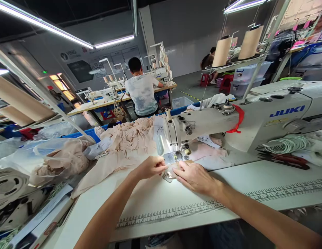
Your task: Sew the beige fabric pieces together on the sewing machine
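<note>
Small, pale beige piece of thin cloth (173, 169): lies at the sewing point, on the bed of the machine, partly covered by the fingers; its outline is hard to make out under the bright work light. Steel needle and presser-foot assembly (176, 156) directly beyond it.

Left hand (150, 167): curled, thumb and fingertips close together at the cloth's left edge; cannot tell whether cloth is pinched between them. Right hand (194, 177): palm down, fingers extended and slightly spread, fingertips resting on the cloth's right part. The two hands are near each other but not touching.

Machine: white industrial sewing machine (259, 119), blue JUKI lettering, red cloth strip (239, 119) tied around its arm. White tabletop (140, 199) carries a printed black ruler scale (176, 212) along the near edge.

Right side: coil of pale green cord (289, 143), just beside red-handled metal tool (288, 160). Flat pinkish cloth piece (209, 152) under the machine arm.

Left side: crumpled heap of beige fabric (135, 136) beyond the left hand; clear plastic bag (43, 155) with beige cloth inside, farther left.

Above right: two tan thread cones (222, 52) on a stand. Background: seated person in a mottled white-grey shirt (142, 94), back to camera, at another sewing table.
</note>
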The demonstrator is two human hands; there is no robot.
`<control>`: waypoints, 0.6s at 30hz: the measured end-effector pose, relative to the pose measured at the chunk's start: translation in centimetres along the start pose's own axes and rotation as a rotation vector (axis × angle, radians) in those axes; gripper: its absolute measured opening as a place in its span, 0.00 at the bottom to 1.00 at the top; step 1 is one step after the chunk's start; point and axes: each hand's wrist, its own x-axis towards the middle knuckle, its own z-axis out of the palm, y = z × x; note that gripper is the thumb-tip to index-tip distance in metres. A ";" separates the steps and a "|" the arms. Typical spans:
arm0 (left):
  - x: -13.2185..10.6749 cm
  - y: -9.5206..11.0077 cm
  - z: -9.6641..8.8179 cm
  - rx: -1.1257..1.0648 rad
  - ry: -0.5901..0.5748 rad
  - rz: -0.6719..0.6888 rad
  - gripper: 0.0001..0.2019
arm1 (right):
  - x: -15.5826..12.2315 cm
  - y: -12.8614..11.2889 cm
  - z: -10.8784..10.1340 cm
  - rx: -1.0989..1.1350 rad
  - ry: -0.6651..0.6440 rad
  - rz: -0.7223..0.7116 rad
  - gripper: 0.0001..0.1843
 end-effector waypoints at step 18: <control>2.9 -1.0 4.5 0.110 0.202 -0.231 0.06 | -0.3 -0.2 0.1 -0.005 0.049 0.067 0.12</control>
